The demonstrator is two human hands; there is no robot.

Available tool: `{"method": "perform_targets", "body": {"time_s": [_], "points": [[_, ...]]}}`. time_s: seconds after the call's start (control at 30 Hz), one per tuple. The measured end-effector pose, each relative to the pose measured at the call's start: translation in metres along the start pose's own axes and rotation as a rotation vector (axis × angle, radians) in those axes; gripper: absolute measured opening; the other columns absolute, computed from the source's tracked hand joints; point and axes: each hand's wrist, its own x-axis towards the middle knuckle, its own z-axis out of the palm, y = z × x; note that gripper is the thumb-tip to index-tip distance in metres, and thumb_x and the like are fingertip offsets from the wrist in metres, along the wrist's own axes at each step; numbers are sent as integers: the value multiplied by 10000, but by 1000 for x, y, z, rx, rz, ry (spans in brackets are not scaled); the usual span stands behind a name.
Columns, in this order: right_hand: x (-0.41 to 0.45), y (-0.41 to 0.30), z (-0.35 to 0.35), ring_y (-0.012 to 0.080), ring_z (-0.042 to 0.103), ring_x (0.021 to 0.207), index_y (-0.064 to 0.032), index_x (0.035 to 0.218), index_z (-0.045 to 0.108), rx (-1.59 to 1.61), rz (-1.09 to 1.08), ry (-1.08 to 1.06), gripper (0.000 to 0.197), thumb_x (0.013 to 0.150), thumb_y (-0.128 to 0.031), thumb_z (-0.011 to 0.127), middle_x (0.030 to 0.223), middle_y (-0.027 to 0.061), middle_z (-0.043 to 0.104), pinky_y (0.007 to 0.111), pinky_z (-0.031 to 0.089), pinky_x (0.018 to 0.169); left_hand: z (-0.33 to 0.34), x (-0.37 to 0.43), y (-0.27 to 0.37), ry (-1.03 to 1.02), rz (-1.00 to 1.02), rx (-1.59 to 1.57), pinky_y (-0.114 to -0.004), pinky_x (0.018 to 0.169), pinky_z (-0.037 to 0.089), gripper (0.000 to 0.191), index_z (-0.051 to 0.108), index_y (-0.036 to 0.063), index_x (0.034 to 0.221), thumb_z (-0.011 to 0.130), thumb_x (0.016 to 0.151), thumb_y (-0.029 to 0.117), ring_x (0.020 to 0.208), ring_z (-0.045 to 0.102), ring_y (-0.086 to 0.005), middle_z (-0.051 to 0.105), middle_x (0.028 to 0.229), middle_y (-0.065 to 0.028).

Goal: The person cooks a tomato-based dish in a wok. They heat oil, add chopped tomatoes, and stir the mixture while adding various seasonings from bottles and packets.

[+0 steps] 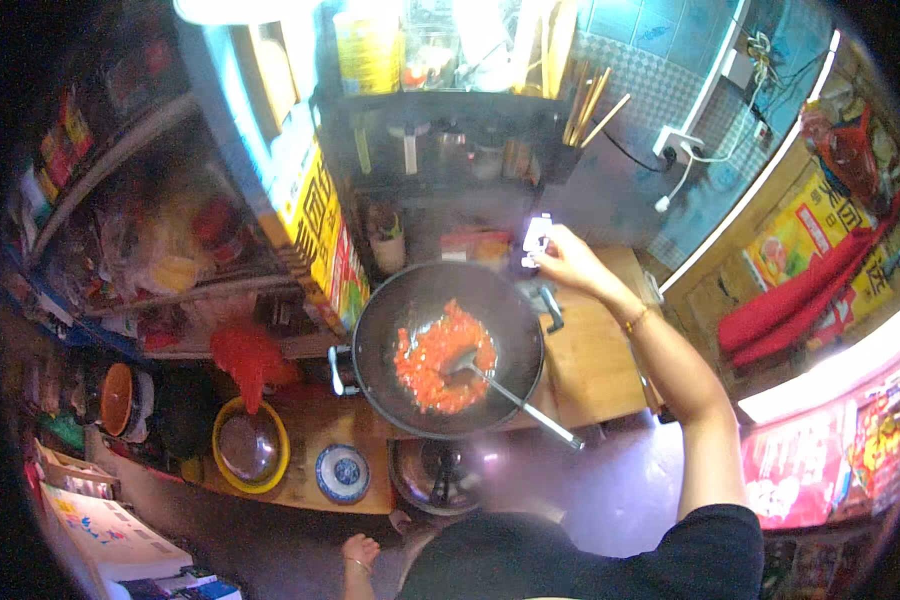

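My right hand point(564, 259), a bracelet on its wrist, reaches beyond the wok point(523, 300) to a small device with a bright face point(538, 238). Its fingers touch the device; whether they grip it cannot be told. In the wok lies chopped orange-red food point(435, 367), perhaps tomato. A metal spatula point(529, 411) rests there unheld, its head in the food and its handle over the near right rim. At the bottom, my left hand point(363, 550) hangs low, away from the wok, with its fingers curled; nothing is visibly held.
Left of the wok are a blue-and-white plate point(343, 473), a yellow-rimmed basin point(283, 450) and a red bag point(247, 360). A glass lid point(420, 480) lies close below the wok. A wooden board point(592, 360) is at its right. Chopsticks point(592, 105) stand in a holder behind.
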Motion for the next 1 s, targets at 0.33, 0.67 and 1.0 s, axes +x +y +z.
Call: {"method": "perform_targets", "body": {"time_s": [0.33, 0.67, 1.0], "points": [[242, 90, -3, 315, 613, 759, 36, 806, 645, 14, 368, 45, 522, 738, -478, 585, 794, 198, 633, 376, 466, 703, 132, -59, -104, -28, 189, 172, -323, 666, 520, 326, 547, 86, 1112, 600, 835, 249, 739, 609, -176, 604, 828, -127], [215, 25, 2, 324, 392, 1209, -64, 1349, 248, -326, 489, -22, 1008, 600, -610, 645, 1342, 190, 351, 396, 392, 939, 84, -74, -162, 161, 236, -168, -350, 521, 523, 236, 487, 22, 1044, 527, 840, 134, 604, 597, -257, 582, 773, -153], [218, 60, 10, 301, 612, 873, 6, 992, 603, -192, 495, -70, 587, 672, -485, 650, 940, 219, 618, 377, 478, 762, 186, -94, -33, -18, 331, 87, -303, 620, 525, 287, 476, -4, 1093, 505, 881, 187, 733, 618, -215, 594, 891, -142]]}}
